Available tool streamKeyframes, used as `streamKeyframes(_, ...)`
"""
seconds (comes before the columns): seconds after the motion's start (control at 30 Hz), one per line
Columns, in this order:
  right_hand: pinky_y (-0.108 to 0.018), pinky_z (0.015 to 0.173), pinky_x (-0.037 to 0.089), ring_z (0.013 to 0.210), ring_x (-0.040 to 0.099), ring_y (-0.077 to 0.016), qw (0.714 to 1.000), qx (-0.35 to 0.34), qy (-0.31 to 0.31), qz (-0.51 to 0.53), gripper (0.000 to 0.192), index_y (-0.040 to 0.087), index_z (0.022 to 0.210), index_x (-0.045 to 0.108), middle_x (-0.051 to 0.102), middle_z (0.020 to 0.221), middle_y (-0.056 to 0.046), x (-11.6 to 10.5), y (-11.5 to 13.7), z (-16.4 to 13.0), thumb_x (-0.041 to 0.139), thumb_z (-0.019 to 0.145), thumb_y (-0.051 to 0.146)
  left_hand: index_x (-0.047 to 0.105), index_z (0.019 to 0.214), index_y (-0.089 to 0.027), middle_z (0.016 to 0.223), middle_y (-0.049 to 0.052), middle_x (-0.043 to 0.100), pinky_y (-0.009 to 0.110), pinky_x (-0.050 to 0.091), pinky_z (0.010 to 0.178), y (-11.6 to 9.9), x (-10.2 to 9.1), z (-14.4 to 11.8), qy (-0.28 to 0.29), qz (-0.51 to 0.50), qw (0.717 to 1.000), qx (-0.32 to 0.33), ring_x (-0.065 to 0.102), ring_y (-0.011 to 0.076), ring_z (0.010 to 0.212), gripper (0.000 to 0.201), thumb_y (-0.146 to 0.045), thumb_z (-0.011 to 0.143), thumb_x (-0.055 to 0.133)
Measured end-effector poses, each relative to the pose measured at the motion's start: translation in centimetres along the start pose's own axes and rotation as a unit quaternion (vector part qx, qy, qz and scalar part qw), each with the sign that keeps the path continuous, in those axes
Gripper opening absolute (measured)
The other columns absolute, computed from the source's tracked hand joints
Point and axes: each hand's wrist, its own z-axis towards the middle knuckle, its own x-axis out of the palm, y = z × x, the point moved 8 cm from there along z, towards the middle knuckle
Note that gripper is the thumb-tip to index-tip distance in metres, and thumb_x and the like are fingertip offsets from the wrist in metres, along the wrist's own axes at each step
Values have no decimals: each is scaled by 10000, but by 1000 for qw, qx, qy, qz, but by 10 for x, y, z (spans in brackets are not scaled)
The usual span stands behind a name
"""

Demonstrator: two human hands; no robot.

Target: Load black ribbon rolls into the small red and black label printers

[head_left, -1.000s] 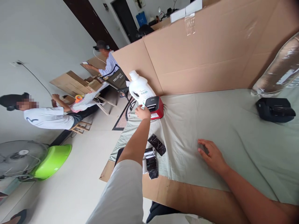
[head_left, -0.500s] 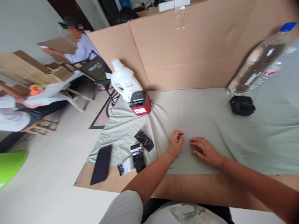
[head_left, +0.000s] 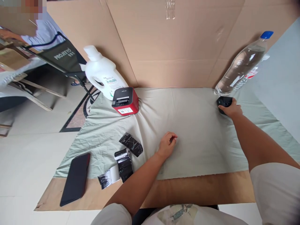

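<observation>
"What is the right hand (head_left: 234, 107) doing?"

"It's gripping the black device (head_left: 221, 101), with the thumb lying along the near left side and the fingers wrapping the right. The arm is pointing forward and outward from the body, with the palm facing down."

"Is the device resting on the cloth (head_left: 187, 125)?"

"It's sitting inside the grip, low over the cloth; its underside isn't showing, so I can't tell whether it's touching."

"And the left hand (head_left: 167, 144)?"

"It's lying over the cloth, nearer the body and well to the left of that grip, with its fingers bending in towards the thumb. I can't tell whether the tips are meeting, and I'm seeing nothing between them."

"What's standing around the grip?"

"A clear bottle (head_left: 243, 67) (the one wearing a blue cap) is standing just beyond it. Far to its left, a red printer (head_left: 134, 101) is sitting in front of a white jug (head_left: 105, 73). Nearer the body on that side, a black strip (head_left: 131, 144) and a phone (head_left: 75, 178) are lying, the phone farther from the grip."
</observation>
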Motion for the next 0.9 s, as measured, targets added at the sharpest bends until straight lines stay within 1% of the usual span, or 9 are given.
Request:
streamKeyframes(0.1,-555,977,358,1273,506,-456,999,2,-22,38,1008,70,1502,393,446,1363,-390,4,0,-17,809,681,482,629,889,-198,917,49,642,310,487,781,1,-1,-1,5,-7,1000,-6,577,157,835,115,-199,863,518)
streamKeyframes(0.23,-529,1010,396,1210,555,-389,984,-128,-11,127,946,68,1475,430,528,1313,-305,15,38,-62,762,700,497,636,959,-198,939,57,636,340,496,828,8,-6,-2,-25,-89,995,-24,591,166,868,161,-328,901,562)
streamKeyframes(0.33,-560,1057,412,1242,537,-371,950,-265,40,158,927,162,1460,449,553,1340,-197,28,79,-128,756,670,538,622,1114,-202,1095,100,643,373,515,850,14,-4,-1,-22,-242,968,-60,628,193,941,379,-512,897,599)
streamKeyframes(0.4,-581,1074,412,1257,527,-369,928,-323,89,163,920,213,1465,443,549,1347,-171,40,101,-183,755,673,561,550,1301,-232,1317,138,581,411,530,894,12,1,0,8,-364,928,-80,647,235,1048,584,-617,865,613)
streamKeyframes(0.5,-603,1079,417,1276,506,-369,909,-358,140,161,947,245,1520,364,515,1338,-173,57,119,-262,740,712,566,264,1538,-363,1559,114,403,472,507,1014,3,7,-2,42,-495,861,-108,576,301,1268,860,-690,828,621)
streamKeyframes(0.6,-643,1088,397,1313,453,-394,900,-368,159,173,1078,245,1564,262,422,1379,-197,70,122,-315,764,684,611,86,1581,-400,1603,74,364,476,400,1157,5,-3,-3,0,-509,852,-123,435,296,1427,1023,-639,797,699)
streamKeyframes(0.7,-654,1098,384,1357,404,-399,883,-359,195,232,1102,261,1559,245,367,1432,-196,79,117,-331,747,674,685,170,1581,-337,1594,74,387,471,286,1234,12,-16,-1,-51,-465,876,-120,383,296,1465,1007,-491,790,773)
streamKeyframes(0.83,-587,1059,454,1260,537,-317,835,-258,260,410,967,275,1570,127,462,1392,-183,88,107,-307,548,828,729,272,1558,-290,1584,86,401,476,264,1243,14,-20,3,-57,-449,888,-84,366,311,1475,912,-446,804,760)
streamKeyframes(0.9,-576,1082,440,1268,547,-307,819,-228,282,445,984,274,1572,107,477,1410,-180,95,106,-297,569,825,716,299,1547,-277,1589,93,391,474,257,1245,14,-16,3,-44,-434,897,-77,349,315,1484,917,-460,785,773)
